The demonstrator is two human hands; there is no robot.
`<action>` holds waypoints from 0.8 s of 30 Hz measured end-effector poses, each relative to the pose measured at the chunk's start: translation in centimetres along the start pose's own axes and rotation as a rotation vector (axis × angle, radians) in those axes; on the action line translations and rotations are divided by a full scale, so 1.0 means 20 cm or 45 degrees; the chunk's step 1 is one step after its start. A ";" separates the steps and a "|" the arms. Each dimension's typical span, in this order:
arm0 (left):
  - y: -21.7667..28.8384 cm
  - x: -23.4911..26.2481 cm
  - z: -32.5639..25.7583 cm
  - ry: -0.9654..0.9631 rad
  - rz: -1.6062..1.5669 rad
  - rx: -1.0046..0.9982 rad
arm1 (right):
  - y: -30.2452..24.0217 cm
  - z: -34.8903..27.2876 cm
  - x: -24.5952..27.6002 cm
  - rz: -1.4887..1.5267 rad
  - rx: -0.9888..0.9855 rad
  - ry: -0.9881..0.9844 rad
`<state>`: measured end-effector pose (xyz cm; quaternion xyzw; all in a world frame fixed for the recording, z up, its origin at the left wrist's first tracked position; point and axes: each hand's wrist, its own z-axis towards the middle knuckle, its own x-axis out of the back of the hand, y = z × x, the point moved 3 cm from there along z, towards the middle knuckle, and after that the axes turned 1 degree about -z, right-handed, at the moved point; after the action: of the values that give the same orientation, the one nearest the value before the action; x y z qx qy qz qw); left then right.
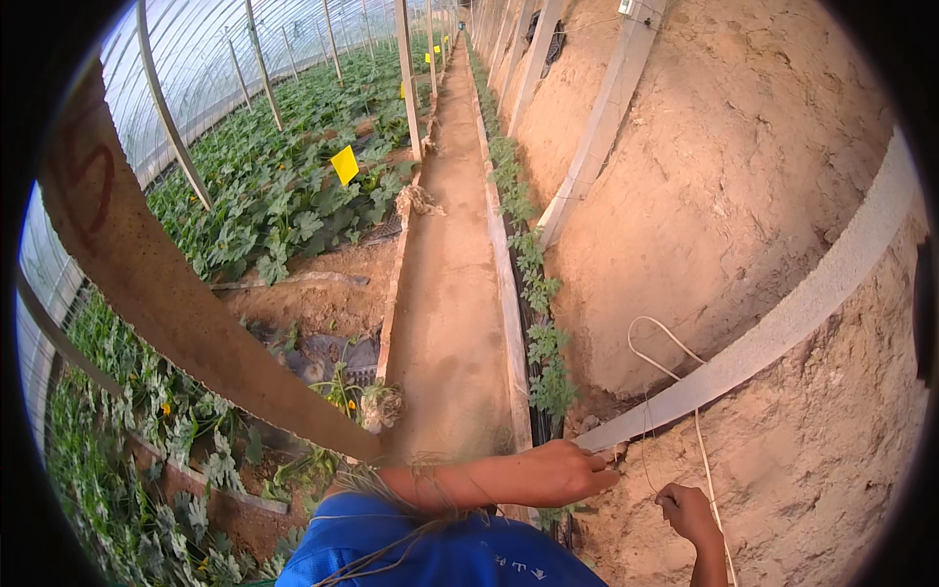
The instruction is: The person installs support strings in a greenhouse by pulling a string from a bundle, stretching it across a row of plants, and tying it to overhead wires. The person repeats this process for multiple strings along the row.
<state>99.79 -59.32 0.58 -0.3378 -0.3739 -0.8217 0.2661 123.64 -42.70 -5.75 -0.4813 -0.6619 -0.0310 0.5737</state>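
My left hand [570, 473] reaches across to the right, beside the lower end of a slanting concrete post [704, 382] on the earth wall. Its fingers are curled closed; what they hold, if anything, is hidden. Lower right, my right hand [689, 513] pinches a thin string [648, 460], which rises in front of the post. Loose strands of twine [377, 489] are draped over my left forearm and across my blue top. A thicker cream cord [706, 470] loops over the post and hangs down behind my right hand.
A narrow path [452, 245] with raised edges runs into the distance. Young leafy plants [550, 362] line the wall's foot. Broad-leaved crops [293, 210] with a yellow card [344, 165] grow at left. A thick concrete post [186, 303] stands close on my left.
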 end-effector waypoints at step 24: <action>0.35 -0.08 -0.55 -0.537 -0.013 0.647 | 0.14 -0.67 -0.35 0.599 -0.126 0.464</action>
<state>101.72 -71.87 -2.90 -0.4213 -0.6156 -0.6154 0.2545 134.37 -53.31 -8.19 -0.6353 -0.4160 -0.0154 0.6505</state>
